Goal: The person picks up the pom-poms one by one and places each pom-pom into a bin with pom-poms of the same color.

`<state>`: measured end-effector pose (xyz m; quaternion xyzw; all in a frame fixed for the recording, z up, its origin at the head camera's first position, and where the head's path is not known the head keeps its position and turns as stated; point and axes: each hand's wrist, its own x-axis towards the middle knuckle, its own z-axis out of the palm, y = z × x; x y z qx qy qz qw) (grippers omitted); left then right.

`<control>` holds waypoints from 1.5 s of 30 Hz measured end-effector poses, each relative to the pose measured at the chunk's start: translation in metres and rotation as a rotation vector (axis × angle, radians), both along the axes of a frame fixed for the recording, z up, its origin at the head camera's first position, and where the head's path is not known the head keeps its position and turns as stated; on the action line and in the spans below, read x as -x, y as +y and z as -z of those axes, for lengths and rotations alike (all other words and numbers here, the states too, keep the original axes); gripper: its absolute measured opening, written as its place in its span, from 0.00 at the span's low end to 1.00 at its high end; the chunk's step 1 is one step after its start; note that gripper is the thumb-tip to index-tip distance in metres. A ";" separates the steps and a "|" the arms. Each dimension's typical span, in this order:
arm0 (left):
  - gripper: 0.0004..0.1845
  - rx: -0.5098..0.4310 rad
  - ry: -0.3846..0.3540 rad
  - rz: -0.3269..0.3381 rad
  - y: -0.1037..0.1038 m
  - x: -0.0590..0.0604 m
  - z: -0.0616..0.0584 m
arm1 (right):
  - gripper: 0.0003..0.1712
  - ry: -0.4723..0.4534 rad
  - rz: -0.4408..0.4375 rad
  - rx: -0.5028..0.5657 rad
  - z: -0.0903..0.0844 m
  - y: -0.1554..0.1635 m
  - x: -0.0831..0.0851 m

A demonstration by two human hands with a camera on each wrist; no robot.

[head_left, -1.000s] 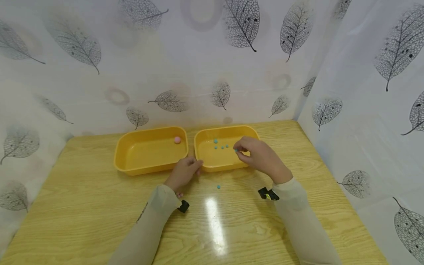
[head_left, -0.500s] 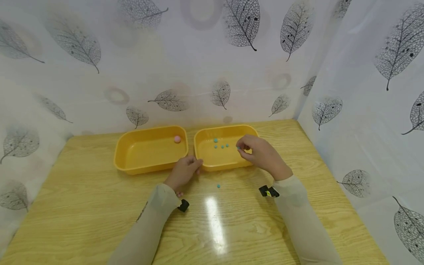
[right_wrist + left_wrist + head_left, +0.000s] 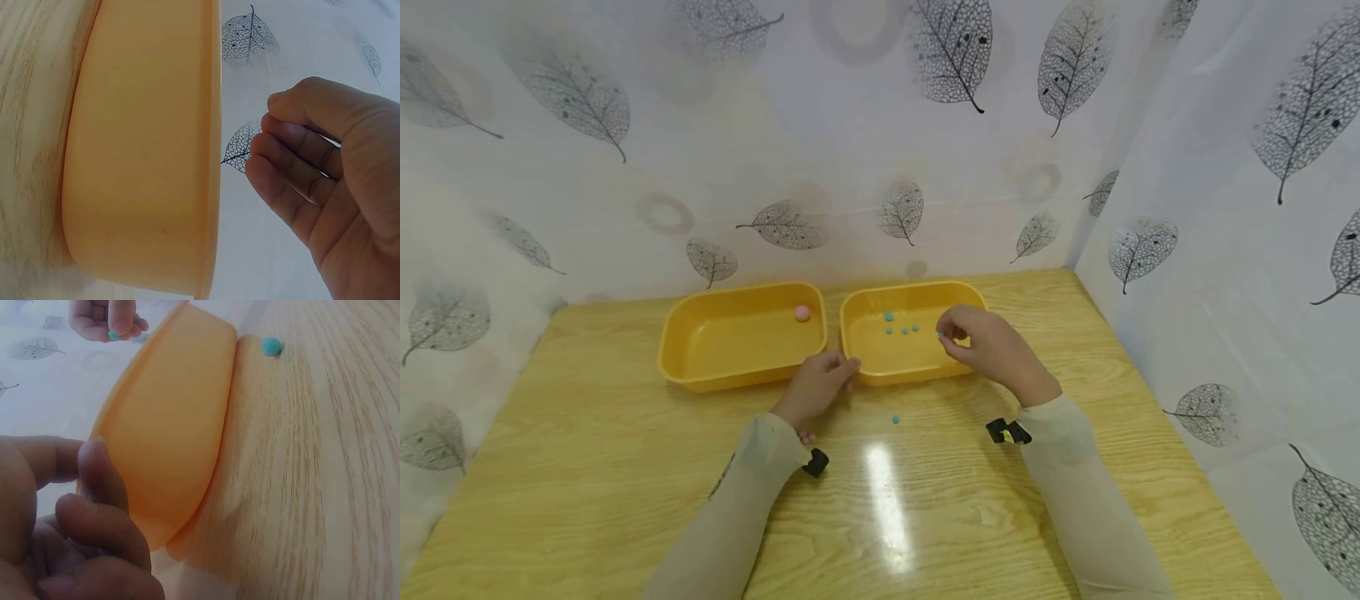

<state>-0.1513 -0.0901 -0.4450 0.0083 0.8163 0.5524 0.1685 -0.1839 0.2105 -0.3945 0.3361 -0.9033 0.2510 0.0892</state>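
Two yellow trays stand side by side at the back of the wooden table. The left tray (image 3: pixel 700 350) holds one pink ball (image 3: pixel 802 313). Several teal beads (image 3: pixel 901 328) lie in the right tray (image 3: pixel 880 367). My right hand (image 3: pixel 943 335) hovers over that tray and pinches a teal bead (image 3: pixel 113 335) between thumb and fingertips. My left hand (image 3: pixel 842 372) rests on the table at the right tray's front left corner, fingers loosely curled (image 3: pixel 94 506), holding nothing. Another teal bead (image 3: pixel 895 419) lies loose on the table in front of the right tray.
Leaf-patterned white sheets (image 3: pixel 925 125) wall in the table at the back and on both sides. Bare wood (image 3: pixel 587 467) stretches in front of the trays. In the right wrist view the tray's outer wall (image 3: pixel 144 156) stands close to the left of my fingers (image 3: pixel 294 156).
My right hand has lifted slightly over the right tray with the bead still pinched. The left hand, the trays and the loose bead have stayed where they were.
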 end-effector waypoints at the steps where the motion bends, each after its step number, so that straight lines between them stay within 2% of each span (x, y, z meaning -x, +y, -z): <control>1: 0.20 -0.001 0.000 0.000 0.000 0.000 0.000 | 0.06 -0.006 0.002 -0.002 0.000 0.000 0.000; 16: 0.20 0.008 0.009 -0.010 -0.003 -0.002 0.003 | 0.06 -0.042 0.011 -0.003 0.004 -0.004 0.001; 28: 0.21 0.002 0.015 -0.004 -0.006 -0.001 0.001 | 0.03 -0.052 0.049 0.008 0.003 -0.003 0.010; 35: 0.20 -0.009 0.015 -0.012 -0.004 0.000 0.003 | 0.04 -0.071 0.063 -0.048 0.004 -0.006 0.018; 41: 0.21 -0.003 0.012 -0.006 -0.002 0.000 0.006 | 0.04 -0.105 0.013 -0.140 -0.003 -0.013 0.027; 45: 0.22 0.000 0.029 0.006 -0.001 0.000 0.004 | 0.04 -0.156 -0.001 -0.173 -0.009 -0.012 0.040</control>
